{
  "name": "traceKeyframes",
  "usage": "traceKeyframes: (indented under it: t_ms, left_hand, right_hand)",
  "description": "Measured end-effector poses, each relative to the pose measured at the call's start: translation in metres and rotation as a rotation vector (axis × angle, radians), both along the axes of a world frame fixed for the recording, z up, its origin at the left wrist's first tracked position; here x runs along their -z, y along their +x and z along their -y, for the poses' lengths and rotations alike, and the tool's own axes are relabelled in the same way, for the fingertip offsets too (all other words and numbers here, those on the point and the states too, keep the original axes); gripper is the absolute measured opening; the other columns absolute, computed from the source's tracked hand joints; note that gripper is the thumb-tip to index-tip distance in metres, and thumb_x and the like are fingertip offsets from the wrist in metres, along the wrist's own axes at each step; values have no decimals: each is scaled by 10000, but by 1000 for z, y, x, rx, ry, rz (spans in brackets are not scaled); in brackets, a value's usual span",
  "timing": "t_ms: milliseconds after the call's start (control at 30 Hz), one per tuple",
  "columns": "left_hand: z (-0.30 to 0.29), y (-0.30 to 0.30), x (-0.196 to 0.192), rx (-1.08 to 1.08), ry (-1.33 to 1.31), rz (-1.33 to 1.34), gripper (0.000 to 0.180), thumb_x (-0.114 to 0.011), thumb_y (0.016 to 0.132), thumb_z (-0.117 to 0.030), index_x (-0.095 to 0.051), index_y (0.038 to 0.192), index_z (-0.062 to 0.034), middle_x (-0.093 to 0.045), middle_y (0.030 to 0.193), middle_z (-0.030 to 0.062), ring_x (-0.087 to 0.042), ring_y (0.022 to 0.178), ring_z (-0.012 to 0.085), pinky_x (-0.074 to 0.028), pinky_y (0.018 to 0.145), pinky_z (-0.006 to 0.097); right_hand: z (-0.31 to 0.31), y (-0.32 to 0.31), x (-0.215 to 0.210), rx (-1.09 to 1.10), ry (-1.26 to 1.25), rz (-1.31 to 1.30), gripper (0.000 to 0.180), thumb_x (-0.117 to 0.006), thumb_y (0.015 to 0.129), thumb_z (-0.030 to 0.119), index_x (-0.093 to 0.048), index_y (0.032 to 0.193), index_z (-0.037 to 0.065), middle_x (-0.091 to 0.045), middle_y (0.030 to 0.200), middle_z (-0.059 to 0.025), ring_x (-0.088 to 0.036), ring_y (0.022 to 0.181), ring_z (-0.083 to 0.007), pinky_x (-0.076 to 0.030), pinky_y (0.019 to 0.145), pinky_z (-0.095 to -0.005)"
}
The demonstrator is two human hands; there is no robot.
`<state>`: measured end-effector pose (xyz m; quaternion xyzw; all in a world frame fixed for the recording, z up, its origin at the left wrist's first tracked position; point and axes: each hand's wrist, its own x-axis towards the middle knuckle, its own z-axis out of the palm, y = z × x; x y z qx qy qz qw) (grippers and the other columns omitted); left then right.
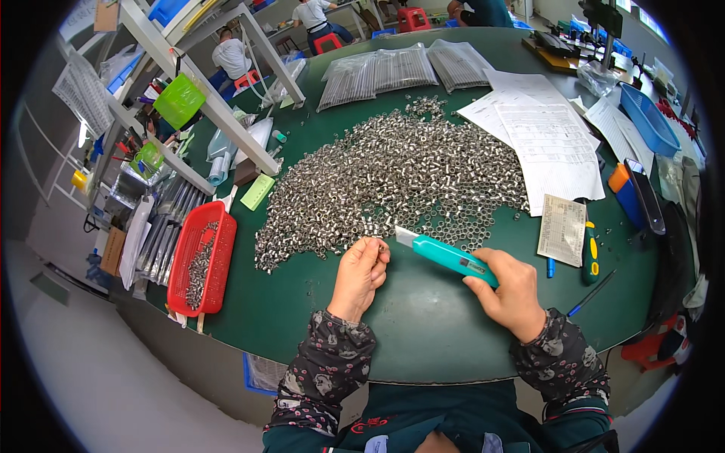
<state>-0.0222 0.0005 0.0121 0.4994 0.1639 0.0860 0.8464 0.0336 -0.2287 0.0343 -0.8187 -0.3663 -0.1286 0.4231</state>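
A: What do we have in our hands just below the centre of the frame?

B: Our right hand point(510, 291) is wrapped around the rear of a teal utility knife point(445, 255), fingers curled tight on the handle. The blade end points up and to the left, toward our other hand.

A: And the left hand point(359, 273)?

B: It is closed narrow, thumb and fingertips pinched together on a small metal ring point(380, 243). The ring is tiny, so we cannot tell more than that it sits at our fingertips, just beside the knife's tip.

A: Where did we find the rest of them?

B: A broad pile of small metal rings point(393, 177) spreads across the middle of the green table point(423, 325), its near edge just above our hands.

A: What lies around us?

B: At the left of the frame, a red basket point(215, 260) holds more of the rings. Paper sheets point(547, 140) lie to the upper right of the pile, with a smaller slip point(562, 229) just right of the knife. A blue tray point(651, 121) sits at the far right. Clear bags of long metal parts point(396, 72) lie at the top centre, and a white frame rack point(204, 98) slants across the upper left.
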Motion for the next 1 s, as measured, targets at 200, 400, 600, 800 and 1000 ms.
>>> traceKeyframes:
  t_ms: [200,400,600,800,1000]
  left_hand:
    - [-3,0,-1,41,-22,46,146,-430,901,-150,-516,920,-34,-509,767,36,-319,475,20,-231,366,138]
    - [-4,1,1,67,-47,81,126,-462,880,-110,-521,960,-33,-519,806,36,-336,502,22,-247,374,138]
    - [-6,2,5,53,-29,84,126,-514,852,-87,-529,968,-39,-523,803,28,-331,491,12,-256,381,139]
    - [-3,1,2,52,43,61,132,-517,850,-83,-534,973,-37,-507,787,13,-332,501,8,-251,385,142]
    - [0,0,0,65,186,50,128,-525,843,-72,-535,953,-8,-439,669,-24,-321,489,21,-243,389,152]
  right_hand:
    - [0,1,4,-28,13,-68,274,-643,704,201,-566,919,50,-595,769,-126,-573,631,-298,-448,554,-360]
    - [1,5,7,-67,-20,-313,278,-643,711,234,-570,913,59,-593,721,-131,-579,633,-295,-443,558,-362]
    - [1,7,8,-126,-4,-451,266,-646,710,242,-574,882,53,-586,677,-134,-583,619,-291,-436,553,-348]
    - [2,7,6,-140,-24,-479,266,-640,713,256,-577,875,54,-583,666,-131,-581,614,-294,-432,552,-349]
    - [4,12,14,-172,-19,-591,274,-642,708,259,-586,881,53,-585,673,-130,-576,609,-291,-434,557,-351]
